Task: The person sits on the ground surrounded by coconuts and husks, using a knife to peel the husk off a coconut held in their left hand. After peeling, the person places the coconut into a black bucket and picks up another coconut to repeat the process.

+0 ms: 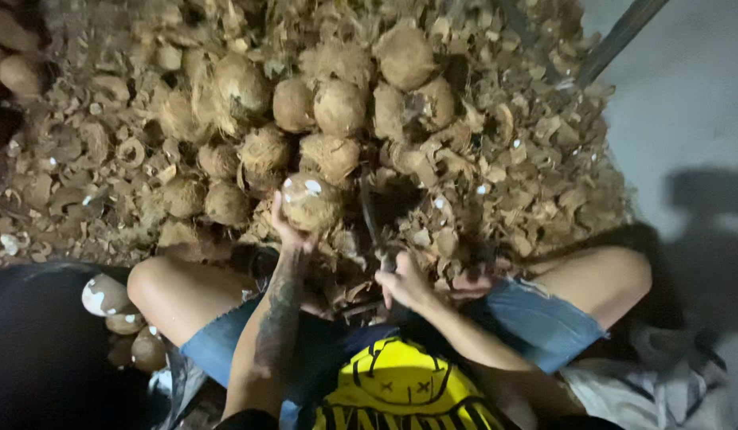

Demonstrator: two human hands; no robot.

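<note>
My left hand point(287, 229) grips a round brown coconut point(310, 201) with white chipped patches, held just in front of my knees. My right hand point(402, 280) is closed on the handle of a dark blade point(370, 216) that points up and away, its tip beside the coconut. I sit with bare knees apart, in blue denim shorts and a yellow and black shirt. Right behind the held coconut lies a heap of husked coconuts point(329, 107).
Broken shell and husk pieces point(536, 159) cover the ground around the heap. Several peeled coconuts point(106, 296) lie by my left knee next to a dark container point(42, 350). A metal bar point(620, 36) leans at the upper right over a pale floor point(687, 95).
</note>
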